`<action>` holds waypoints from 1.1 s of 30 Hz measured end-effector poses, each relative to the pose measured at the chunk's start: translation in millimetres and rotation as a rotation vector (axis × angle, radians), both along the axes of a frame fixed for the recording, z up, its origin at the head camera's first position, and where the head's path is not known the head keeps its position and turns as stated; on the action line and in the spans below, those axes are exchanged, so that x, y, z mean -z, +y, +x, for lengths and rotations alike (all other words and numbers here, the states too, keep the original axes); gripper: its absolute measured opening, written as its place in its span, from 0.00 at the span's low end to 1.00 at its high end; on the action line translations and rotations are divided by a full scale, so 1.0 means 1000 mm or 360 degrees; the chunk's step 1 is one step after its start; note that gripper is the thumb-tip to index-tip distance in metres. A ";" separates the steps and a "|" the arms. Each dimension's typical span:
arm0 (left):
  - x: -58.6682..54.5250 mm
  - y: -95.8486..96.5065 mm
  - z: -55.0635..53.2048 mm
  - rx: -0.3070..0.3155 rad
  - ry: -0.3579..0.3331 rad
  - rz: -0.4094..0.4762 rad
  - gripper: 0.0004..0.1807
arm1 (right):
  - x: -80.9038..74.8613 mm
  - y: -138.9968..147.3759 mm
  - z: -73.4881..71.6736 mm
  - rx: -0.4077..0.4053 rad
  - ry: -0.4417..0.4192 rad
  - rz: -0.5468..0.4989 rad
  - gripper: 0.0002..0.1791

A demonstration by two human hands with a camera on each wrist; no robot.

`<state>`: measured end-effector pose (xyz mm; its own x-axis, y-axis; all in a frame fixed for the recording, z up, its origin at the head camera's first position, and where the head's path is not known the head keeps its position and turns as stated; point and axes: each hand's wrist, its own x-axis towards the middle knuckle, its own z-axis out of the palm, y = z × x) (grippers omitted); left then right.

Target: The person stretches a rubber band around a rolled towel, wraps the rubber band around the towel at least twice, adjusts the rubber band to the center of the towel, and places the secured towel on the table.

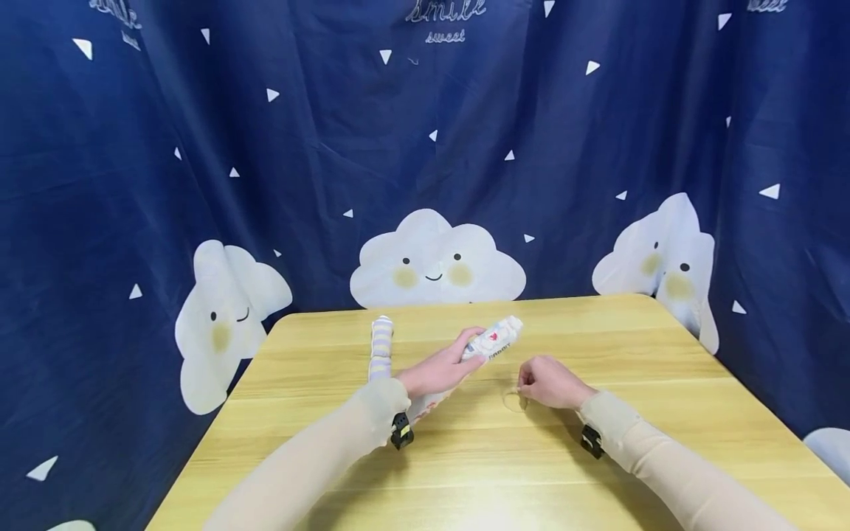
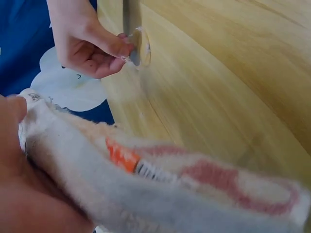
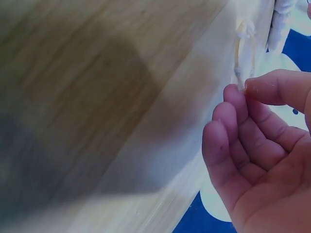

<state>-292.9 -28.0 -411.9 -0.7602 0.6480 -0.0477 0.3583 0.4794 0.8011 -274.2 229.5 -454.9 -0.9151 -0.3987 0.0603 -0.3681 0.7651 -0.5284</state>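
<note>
My left hand (image 1: 440, 370) grips a rolled white towel (image 1: 496, 338) around its middle, over the table. In the left wrist view the roll shows a fuzzy surface with pinkish-red print and an orange label (image 2: 122, 156). To the right of the roll, my right hand (image 1: 553, 383) pinches a thin pale elastic band (image 3: 237, 51) between thumb and index finger. The band hangs as a small loop, apart from the towel, close over the wood. The other fingers of that hand curl loosely toward the palm.
A second roll (image 1: 381, 346), striped in lilac and pale yellow, lies on the left part of the wooden table (image 1: 598, 332), partly behind my left hand and sleeve. A dark blue curtain (image 1: 319, 147) with white clouds and triangles surrounds the table's back and sides.
</note>
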 end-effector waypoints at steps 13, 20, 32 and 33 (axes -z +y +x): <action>-0.011 -0.011 0.008 -0.0091 0.0376 -0.0278 0.31 | -0.001 0.007 0.005 -0.0186 -0.0114 -0.0063 0.07; -0.018 -0.016 0.015 -0.0081 0.0498 -0.0396 0.34 | -0.002 0.007 0.008 -0.0186 -0.0150 -0.0122 0.05; -0.020 -0.019 0.015 0.0005 0.0766 -0.0435 0.37 | -0.008 0.013 0.006 -0.0237 -0.0640 -0.0708 0.11; -0.020 -0.020 0.015 0.0007 0.0766 -0.0434 0.37 | -0.008 0.013 0.006 -0.0244 -0.0674 -0.0765 0.12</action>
<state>-277.5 -47.6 -391.6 -0.7350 0.6638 0.1382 0.6558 0.6442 0.3936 -267.9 242.6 -446.6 -0.8338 -0.5450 -0.0887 -0.1392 0.3629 -0.9214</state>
